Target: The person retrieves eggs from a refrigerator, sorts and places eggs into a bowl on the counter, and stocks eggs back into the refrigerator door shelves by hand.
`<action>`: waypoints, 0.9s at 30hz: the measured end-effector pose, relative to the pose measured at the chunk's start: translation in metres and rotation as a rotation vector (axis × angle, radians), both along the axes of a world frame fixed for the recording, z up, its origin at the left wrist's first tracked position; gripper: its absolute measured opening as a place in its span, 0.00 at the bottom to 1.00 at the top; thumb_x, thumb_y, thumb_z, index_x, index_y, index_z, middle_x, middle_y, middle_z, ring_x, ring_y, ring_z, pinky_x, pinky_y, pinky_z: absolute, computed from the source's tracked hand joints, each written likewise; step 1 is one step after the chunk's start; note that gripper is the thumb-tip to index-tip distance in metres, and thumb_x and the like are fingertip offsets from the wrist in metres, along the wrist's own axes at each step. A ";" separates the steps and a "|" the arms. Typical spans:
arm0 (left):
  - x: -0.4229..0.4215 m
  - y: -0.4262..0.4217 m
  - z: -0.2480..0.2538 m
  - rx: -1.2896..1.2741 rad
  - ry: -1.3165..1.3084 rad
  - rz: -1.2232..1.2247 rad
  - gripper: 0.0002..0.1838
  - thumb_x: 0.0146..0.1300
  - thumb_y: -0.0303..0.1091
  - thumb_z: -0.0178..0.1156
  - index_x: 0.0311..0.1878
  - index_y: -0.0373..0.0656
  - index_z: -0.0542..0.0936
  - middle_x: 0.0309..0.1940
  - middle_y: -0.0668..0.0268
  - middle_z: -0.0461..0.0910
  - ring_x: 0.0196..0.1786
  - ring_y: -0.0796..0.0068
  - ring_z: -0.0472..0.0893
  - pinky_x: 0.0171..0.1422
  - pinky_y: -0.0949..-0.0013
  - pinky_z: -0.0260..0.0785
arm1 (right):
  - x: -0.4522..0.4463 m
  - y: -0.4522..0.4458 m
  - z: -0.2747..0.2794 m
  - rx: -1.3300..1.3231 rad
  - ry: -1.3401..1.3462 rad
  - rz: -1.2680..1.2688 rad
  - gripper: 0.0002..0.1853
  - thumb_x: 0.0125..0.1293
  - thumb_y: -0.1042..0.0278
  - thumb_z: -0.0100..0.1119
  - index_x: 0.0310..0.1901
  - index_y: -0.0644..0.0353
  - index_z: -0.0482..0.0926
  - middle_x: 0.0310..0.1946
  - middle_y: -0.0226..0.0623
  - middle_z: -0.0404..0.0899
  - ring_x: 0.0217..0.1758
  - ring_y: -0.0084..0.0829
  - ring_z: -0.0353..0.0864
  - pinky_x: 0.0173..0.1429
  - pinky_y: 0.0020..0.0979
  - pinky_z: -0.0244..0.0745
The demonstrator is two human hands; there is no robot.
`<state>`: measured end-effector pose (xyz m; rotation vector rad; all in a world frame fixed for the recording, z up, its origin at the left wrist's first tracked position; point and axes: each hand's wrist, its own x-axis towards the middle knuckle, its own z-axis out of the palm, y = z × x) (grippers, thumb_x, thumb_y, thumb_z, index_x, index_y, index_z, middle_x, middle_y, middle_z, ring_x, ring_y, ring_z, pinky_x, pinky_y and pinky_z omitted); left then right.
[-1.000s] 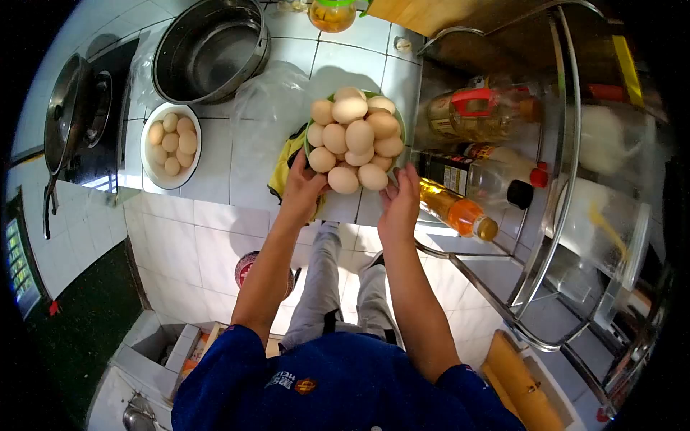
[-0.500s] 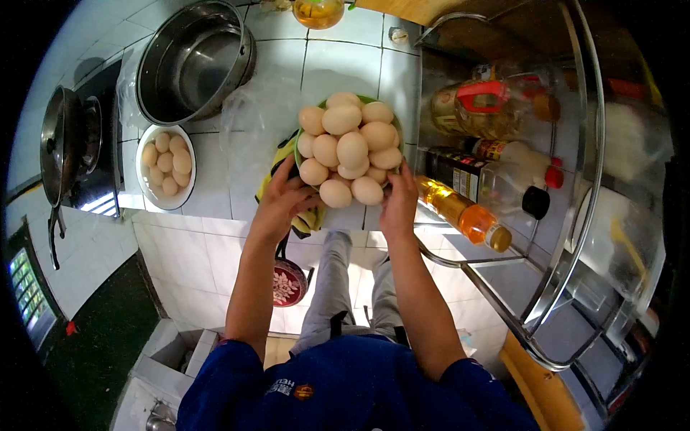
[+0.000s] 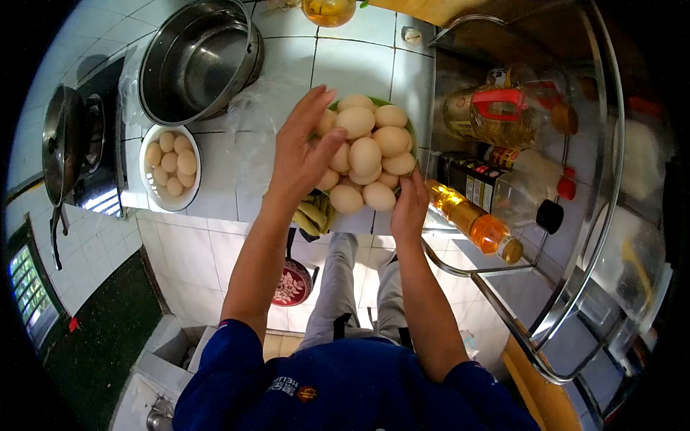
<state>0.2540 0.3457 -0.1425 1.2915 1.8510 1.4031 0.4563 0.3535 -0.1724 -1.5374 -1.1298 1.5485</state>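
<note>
A heap of light brown eggs (image 3: 365, 154) fills a green-rimmed bowl (image 3: 412, 131) on the tiled counter. Over the heap's left side reaches my left hand (image 3: 303, 147), fingers stretched out and thumb lying against an egg; some eggs are hidden beneath it. My right hand (image 3: 410, 205) grips the bowl's lower right edge, close to the eggs there. A yellow-green and black cloth (image 3: 314, 214) hangs at the counter's front edge, under my left wrist. Farther left, a white bowl (image 3: 195, 136) holds several more eggs (image 3: 169, 164).
A large metal pot (image 3: 151, 86) stands at the back left beside a crumpled clear plastic bag (image 3: 251, 129). A pan (image 3: 61, 144) sits on the stove. To the right, a metal rack (image 3: 611, 108) holds bottles, including one of amber liquid (image 3: 471, 219).
My left hand has moved up from the bowl's lower left side onto the eggs, its fingers straightening. My right hand stays at the bowl's edge. The whole view has shifted slightly.
</note>
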 end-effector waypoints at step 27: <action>0.007 0.022 -0.002 0.057 0.203 -0.165 0.24 0.47 0.39 0.70 0.50 0.44 0.81 0.53 0.53 0.78 0.54 0.51 0.74 0.62 0.55 0.65 | -0.040 0.029 0.044 -0.005 0.136 -0.115 0.38 0.74 0.38 0.31 0.71 0.65 0.55 0.69 0.45 0.57 0.71 0.37 0.60 0.72 0.37 0.57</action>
